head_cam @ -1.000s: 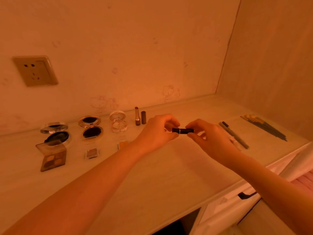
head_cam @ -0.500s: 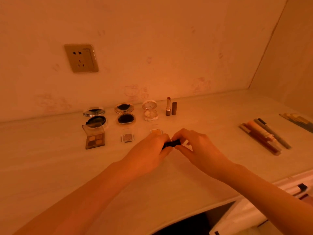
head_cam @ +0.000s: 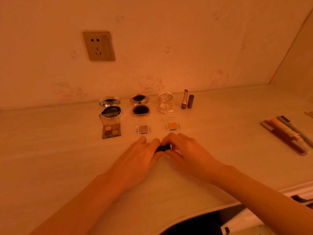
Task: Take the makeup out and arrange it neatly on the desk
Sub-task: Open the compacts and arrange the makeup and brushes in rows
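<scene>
A small black lipstick tube (head_cam: 163, 148) lies crosswise between my two hands, just above the desk (head_cam: 50, 150). My left hand (head_cam: 137, 160) pinches its left end and my right hand (head_cam: 188, 153) grips its right end; most of the tube is hidden by my fingers. Behind them stand three open round compacts (head_cam: 140, 106), an open eyeshadow palette (head_cam: 111, 127), two small square pans (head_cam: 143, 129), and an uncapped lipstick (head_cam: 184, 99) with its cap (head_cam: 190, 101) beside it.
A bundle of makeup pencils (head_cam: 286, 134) lies at the right of the desk. A wall socket (head_cam: 99, 45) sits on the back wall. The desk's front edge runs below my forearms, with a dark opening (head_cam: 194, 224) and a drawer handle (head_cam: 299, 198) at lower right.
My hands have come down with the black tube to just above the desk, and closed in around it. The view has swung left, so the compacts now sit centred.
</scene>
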`<action>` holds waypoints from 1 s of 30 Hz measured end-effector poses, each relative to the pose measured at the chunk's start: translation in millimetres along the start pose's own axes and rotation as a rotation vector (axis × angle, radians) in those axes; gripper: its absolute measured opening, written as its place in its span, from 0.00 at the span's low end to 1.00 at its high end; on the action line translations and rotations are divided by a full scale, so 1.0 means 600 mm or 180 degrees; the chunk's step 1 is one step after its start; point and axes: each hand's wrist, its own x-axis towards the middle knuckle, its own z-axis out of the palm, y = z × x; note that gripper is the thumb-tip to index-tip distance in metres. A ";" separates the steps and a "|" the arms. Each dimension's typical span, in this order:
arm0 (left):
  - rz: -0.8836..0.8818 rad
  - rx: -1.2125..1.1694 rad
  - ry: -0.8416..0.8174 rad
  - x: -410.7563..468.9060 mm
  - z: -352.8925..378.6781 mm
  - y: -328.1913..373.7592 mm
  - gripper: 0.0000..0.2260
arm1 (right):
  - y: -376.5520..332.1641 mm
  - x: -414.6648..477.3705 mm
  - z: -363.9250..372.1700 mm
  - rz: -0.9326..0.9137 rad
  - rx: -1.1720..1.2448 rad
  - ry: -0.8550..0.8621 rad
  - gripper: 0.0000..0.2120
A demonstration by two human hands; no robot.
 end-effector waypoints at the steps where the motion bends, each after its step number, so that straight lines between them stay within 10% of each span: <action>1: 0.0083 -0.0030 0.0080 -0.001 0.000 -0.004 0.12 | -0.001 0.002 0.001 -0.0012 0.0055 0.0018 0.09; 15: 0.0171 -0.0781 0.0618 0.001 0.021 -0.037 0.10 | 0.003 0.004 -0.007 0.1421 0.3039 0.0582 0.08; 30: -0.0101 -0.2041 0.0908 0.000 0.013 -0.022 0.03 | 0.021 0.004 -0.009 0.1548 0.2878 0.0523 0.09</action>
